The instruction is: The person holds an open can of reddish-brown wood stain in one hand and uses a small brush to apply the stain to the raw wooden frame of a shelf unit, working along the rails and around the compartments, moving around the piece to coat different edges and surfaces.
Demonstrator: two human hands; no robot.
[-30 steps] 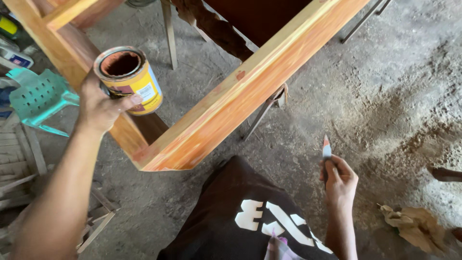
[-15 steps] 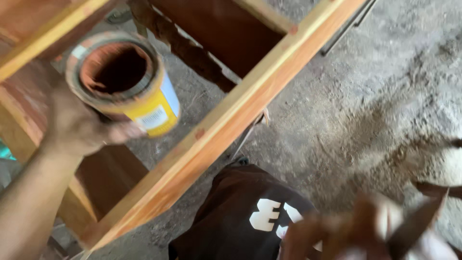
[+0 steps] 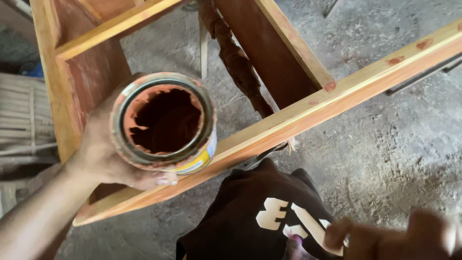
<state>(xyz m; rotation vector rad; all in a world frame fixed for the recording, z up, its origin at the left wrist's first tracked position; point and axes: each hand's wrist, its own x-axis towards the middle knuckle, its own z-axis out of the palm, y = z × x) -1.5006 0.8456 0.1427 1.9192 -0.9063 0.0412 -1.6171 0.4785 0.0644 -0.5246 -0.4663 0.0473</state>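
While the left hand wraps its grip around the open paint tin, the blurred right hand's grip is unreadable.

Your left hand is raised out in front of you, forearm stretched from the lower left, fingers curled in a firm grip. Your right hand sits low at the lower right, blurred.
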